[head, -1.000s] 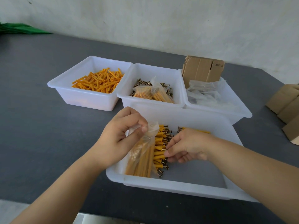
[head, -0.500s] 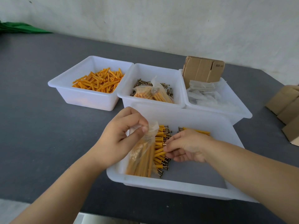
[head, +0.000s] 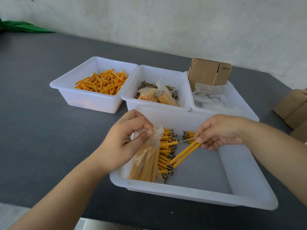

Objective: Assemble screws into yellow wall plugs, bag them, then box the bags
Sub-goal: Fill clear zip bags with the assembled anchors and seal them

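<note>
From the head camera, a big white tray [head: 191, 191] sits at the near edge of a dark grey table [head: 41, 113]. The left hand [head: 126, 143] pinches the top of a clear bag [head: 146, 156] between thumb and fingers — the bag stands in the tray's left side and holds many yellow plugs. Just right of the bag lies a row of plugs with screws in them [head: 166, 155], screw heads pointing right. The right hand [head: 221, 131] pinches two yellow plugs [head: 185, 154] at their upper ends; they slant down to the left, with their low ends near the row. A thin screw also sticks out leftward by the right fingertips. A small heap of more finished plugs [head: 188, 134] lies at the back of the tray. Behind the tray stand three white tubs side by side: the left tub [head: 83, 100] holds loose yellow plugs, the middle tub [head: 132, 98] holds screws with a filled bag on top, and the right tub [head: 245, 105] holds empty clear bags and a flat cardboard box [head: 209, 73] standing up. More brown boxes [head: 294, 113] lie at the far right — on the table.
</note>
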`<state>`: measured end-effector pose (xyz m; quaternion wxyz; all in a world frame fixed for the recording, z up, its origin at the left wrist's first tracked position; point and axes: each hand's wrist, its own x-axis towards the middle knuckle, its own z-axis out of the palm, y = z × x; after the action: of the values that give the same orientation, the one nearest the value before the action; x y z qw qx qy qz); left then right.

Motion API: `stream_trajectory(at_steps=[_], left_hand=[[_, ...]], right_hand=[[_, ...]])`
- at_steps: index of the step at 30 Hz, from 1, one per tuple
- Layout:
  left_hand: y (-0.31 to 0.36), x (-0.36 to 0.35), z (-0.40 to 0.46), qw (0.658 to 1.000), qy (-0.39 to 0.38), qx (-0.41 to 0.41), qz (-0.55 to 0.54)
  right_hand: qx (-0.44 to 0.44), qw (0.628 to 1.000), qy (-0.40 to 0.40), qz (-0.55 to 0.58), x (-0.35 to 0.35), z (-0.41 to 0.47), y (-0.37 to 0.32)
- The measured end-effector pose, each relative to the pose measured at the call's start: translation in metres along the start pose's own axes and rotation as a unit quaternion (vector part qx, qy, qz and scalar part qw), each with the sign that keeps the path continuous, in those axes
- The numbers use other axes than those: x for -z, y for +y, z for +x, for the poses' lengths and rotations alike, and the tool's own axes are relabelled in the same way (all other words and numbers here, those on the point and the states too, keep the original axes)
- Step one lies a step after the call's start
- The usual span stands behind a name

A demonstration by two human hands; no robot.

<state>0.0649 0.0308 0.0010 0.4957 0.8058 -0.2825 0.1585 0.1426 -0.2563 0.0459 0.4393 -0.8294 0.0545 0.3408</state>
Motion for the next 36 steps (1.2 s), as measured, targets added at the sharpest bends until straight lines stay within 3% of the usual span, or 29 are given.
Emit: stream_trajectory(at_steps=[7,17,22,33,36], left_hand=[[0.003,0.000,-0.001,1.000,0.002,0.005,-0.010],[0.004,0.000,0.000,1.000,0.002,0.007,-0.015],[0.003,0.000,-0.001,1.000,0.005,0.003,-0.013],[0.001,0.000,0.000,1.000,0.002,-0.003,-0.016],[0.000,0.000,0.000,1.000,-0.001,-0.005,-0.011]], right_hand=[[0.061,0.998,0.009,0.010,-0.038,0.019,-0.008],[0.132,0.977,0.083,-0.144,-0.076,0.031,-0.028],[0.104,0.988,0.087,-0.068,-0.075,0.033,-0.024],[0.119,0.982,0.110,-0.099,-0.041,0.010,-0.026],[0.169,0.972,0.146,-0.067,-0.019,-0.004,-0.042]])
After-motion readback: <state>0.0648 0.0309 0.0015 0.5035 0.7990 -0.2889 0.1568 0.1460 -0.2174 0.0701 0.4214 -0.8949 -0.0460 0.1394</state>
